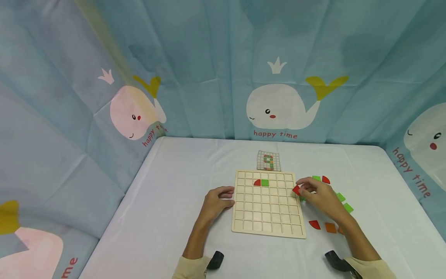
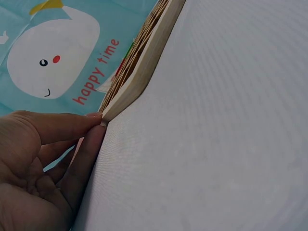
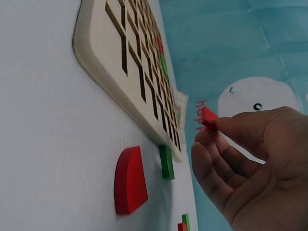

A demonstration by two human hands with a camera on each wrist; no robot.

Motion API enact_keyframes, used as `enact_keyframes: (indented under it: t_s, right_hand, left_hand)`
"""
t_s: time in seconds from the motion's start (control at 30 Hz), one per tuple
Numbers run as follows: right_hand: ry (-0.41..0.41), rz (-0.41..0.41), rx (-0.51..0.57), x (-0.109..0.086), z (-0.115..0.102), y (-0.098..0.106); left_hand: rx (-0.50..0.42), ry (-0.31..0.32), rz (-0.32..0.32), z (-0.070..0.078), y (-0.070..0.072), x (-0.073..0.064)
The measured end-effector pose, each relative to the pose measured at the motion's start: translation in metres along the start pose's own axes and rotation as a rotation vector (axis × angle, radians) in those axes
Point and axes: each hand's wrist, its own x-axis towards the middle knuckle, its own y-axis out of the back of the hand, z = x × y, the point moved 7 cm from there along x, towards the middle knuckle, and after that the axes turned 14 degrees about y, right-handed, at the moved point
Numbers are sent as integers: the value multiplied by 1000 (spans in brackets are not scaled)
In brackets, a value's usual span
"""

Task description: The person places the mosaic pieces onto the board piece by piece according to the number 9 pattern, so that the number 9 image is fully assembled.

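Note:
A square wooden grid board (image 1: 265,207) lies on the table, holding a red quarter-circle tile (image 1: 257,183) and a green square tile (image 1: 265,183) side by side in an upper row. Against its left edge rest the fingertips of my left hand (image 1: 214,203), thumb and fingers apart along the rim; the left wrist view shows the touch at the board's side (image 2: 139,79). My right hand (image 1: 322,197) pinches a small red tile (image 3: 208,118) between thumb and fingers, over the board's right edge. Fingers hide part of the tile, so its full shape is unclear.
Behind the board lies a pattern card (image 1: 268,161) with a coloured grid. Loose tiles lie right of the board: a red quarter circle (image 1: 315,224), an orange square (image 1: 330,227), and several green ones (image 1: 348,207), some partly under the right hand and forearm. A whale-print curtain (image 1: 209,69) surrounds the table.

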Motion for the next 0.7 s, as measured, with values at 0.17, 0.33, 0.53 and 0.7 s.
enact_keyframes:
  t_s: [0.17,0.33,0.53,0.7]
  right_hand:
    - [-22,-5,15,7,-3,-5]
    - [-50,-3,17,14,-4,-10]
    - [-53,19,101,21,-5,-16]
    - [-68,18,104,25,-4,-20]
  left_hand:
    - [7,-6,2,0,0,0]
    - [10,-10,2,0,1,0]
    - [4,0,-7,-1,1,0]
    - [-7,13,-13,-2,1,0]
